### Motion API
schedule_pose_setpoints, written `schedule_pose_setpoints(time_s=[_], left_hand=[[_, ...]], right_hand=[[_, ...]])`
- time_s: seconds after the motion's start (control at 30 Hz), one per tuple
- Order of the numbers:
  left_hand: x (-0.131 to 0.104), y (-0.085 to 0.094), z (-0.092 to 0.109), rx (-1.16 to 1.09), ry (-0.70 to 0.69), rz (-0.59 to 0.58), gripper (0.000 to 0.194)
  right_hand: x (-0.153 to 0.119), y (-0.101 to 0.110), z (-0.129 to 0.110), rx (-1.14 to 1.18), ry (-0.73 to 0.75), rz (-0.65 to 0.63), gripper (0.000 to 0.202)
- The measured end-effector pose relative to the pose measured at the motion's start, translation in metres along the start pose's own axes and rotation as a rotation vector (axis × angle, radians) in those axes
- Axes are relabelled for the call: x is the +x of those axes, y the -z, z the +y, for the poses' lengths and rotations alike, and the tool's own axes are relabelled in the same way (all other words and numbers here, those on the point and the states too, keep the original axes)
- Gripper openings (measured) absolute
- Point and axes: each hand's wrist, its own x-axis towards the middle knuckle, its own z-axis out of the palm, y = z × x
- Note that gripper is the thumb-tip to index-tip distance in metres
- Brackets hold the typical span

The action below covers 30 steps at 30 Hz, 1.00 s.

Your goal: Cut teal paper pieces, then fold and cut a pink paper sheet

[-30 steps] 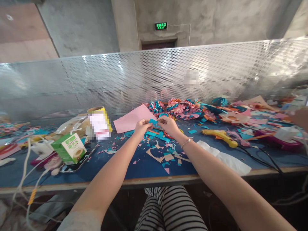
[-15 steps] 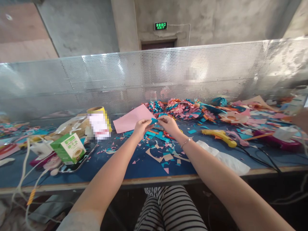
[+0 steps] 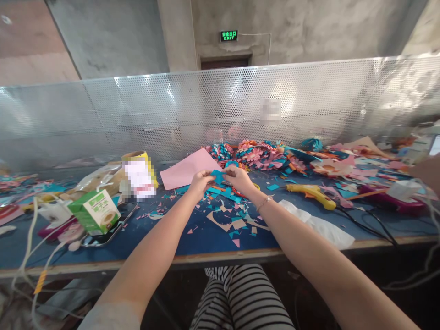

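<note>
A small piece of blue paper (image 3: 217,176) is held up between both hands over the table. My left hand (image 3: 201,184) pinches its left side, and my right hand (image 3: 238,181) grips the right side with thumb and fingers. Behind my left hand lies a large pink sheet (image 3: 189,168). Blue, pink and tan paper scraps (image 3: 237,223) are scattered below the hands. Just beyond them is a heap of fringed paper flowers (image 3: 254,153) in pink, blue and orange.
A yellow glue gun (image 3: 312,194) with a black cord lies at right, near a crumpled white plastic bag (image 3: 318,224). At left are a green-and-white carton (image 3: 95,211), a tape roll (image 3: 139,158) and white cables. A perforated metal screen (image 3: 185,110) borders the table's back.
The blue paper now shows a wider, flatter face between my fingers; before, it looked narrow and folded. Both hands stay in nearly the same place.
</note>
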Motion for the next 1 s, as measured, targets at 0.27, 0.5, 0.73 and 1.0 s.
schedule_pose_setpoints(time_s=[0.27, 0.5, 0.73, 1.0], left_hand=[[-0.002, 0.000, 0.004, -0.077, 0.063, -0.010, 0.020], [0.000, 0.002, 0.004, -0.122, 0.076, -0.014, 0.014], [-0.001, 0.002, 0.003, -0.057, 0.027, 0.003, 0.012], [-0.001, 0.001, -0.001, 0.053, 0.019, -0.001, 0.021]], right_hand=[[-0.002, 0.001, -0.005, -0.028, 0.022, 0.003, 0.011], [0.001, -0.001, 0.002, 0.067, 0.006, -0.005, 0.017], [0.002, -0.001, 0.000, 0.131, -0.080, -0.004, 0.016], [0.003, 0.000, 0.003, 0.151, -0.007, -0.003, 0.026]])
